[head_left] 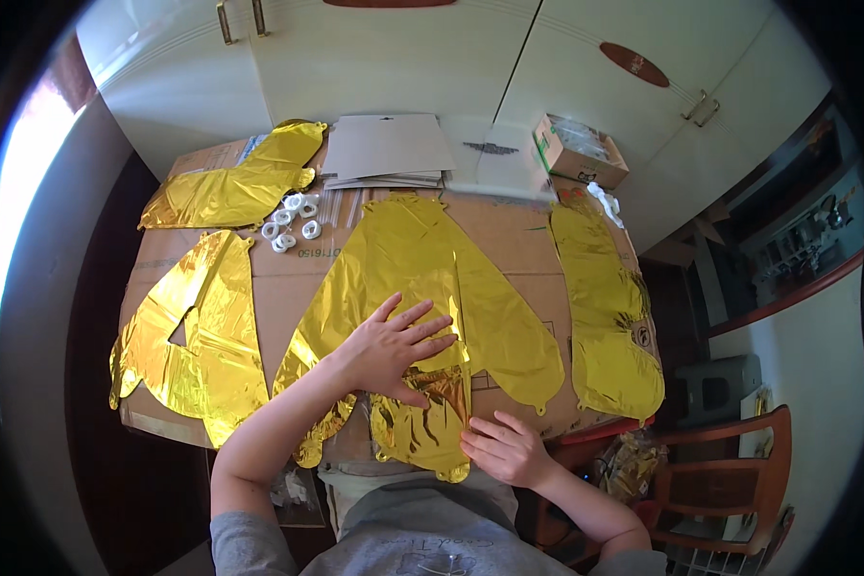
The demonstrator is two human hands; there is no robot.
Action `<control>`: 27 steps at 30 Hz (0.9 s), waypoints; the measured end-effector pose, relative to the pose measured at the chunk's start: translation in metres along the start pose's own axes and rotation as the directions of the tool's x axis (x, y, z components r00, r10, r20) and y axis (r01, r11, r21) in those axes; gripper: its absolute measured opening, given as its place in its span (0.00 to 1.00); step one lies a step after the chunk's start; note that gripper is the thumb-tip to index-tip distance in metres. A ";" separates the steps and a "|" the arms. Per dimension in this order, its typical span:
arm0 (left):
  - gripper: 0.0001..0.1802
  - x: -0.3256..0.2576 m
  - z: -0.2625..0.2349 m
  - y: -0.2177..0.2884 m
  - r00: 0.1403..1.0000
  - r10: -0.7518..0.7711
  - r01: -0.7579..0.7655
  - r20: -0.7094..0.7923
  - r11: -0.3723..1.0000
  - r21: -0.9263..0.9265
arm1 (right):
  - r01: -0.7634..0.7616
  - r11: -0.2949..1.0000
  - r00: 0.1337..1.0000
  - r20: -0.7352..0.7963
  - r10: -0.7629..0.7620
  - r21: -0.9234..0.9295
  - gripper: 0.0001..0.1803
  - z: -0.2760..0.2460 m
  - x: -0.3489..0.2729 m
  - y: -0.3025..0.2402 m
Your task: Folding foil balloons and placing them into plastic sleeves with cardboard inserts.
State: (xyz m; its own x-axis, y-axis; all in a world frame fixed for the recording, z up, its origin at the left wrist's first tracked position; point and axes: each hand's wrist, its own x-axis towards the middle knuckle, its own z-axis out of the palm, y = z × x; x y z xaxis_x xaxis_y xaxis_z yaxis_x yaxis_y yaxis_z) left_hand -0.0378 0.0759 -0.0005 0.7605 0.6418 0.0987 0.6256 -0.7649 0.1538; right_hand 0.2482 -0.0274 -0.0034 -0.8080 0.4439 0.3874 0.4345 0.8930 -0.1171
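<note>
A large gold foil balloon (pixel 413 254), flat and uninflated, lies in the middle of the cardboard-covered table. Spread flat on it is my left hand (pixel 398 350), fingers apart and pressing the foil. My right hand (pixel 507 449) is at the lower edge of the balloon, its fingers closed on the foil edge; the thumb is hidden. Between the hands a shiny, wrinkled part of the foil is folded, with an upright crease running up from my right fingertips. Left of it lies a gold letter-A-shaped foil balloon (pixel 226 331).
Another gold foil balloon (pixel 235 187) lies far left, and a long one (pixel 600 326) lies at the right. Several white ribbon rolls (pixel 283 226) sit beside grey card sheets (pixel 389 149). An open carton (pixel 581 154) stands at the back right, and a wooden chair (pixel 725 470) stands at the near right.
</note>
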 end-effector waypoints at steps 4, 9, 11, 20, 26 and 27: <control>0.55 -0.002 -0.002 0.000 1.000 0.001 -0.001 0.007 1.000 0.023 | -0.007 0.999 1.000 -0.023 0.007 0.034 0.07 0.004 -0.003 -0.005; 0.56 -0.002 0.001 0.000 1.000 -0.001 0.001 -0.001 1.000 -0.015 | 0.017 0.996 0.998 -0.067 -0.011 0.087 0.07 0.007 -0.009 -0.002; 0.56 -0.001 0.000 0.000 1.000 0.001 -0.001 0.001 1.000 -0.020 | 0.061 0.980 0.997 -0.053 -0.051 0.190 0.10 0.006 -0.011 0.006; 0.56 0.001 -0.002 0.003 1.000 -0.017 0.016 0.011 1.000 0.009 | -0.151 0.988 0.988 0.005 0.151 0.028 0.15 0.005 0.032 0.034; 0.55 0.001 -0.003 0.002 0.999 -0.018 0.017 0.030 0.999 0.037 | -0.229 0.973 0.973 0.038 0.228 0.032 0.17 0.007 0.038 0.036; 0.55 0.001 -0.003 0.003 0.999 -0.018 0.016 0.035 0.999 0.038 | -0.234 0.972 0.971 0.048 0.232 0.028 0.18 0.006 0.039 0.038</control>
State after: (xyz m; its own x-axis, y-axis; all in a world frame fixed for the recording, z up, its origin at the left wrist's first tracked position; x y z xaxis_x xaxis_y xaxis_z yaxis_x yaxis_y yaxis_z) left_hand -0.0357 0.0746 0.0033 0.7550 0.6528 0.0618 0.6440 -0.7559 0.1177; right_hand 0.2312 0.0236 0.0020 -0.7032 0.6423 0.3049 0.5999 0.7662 -0.2304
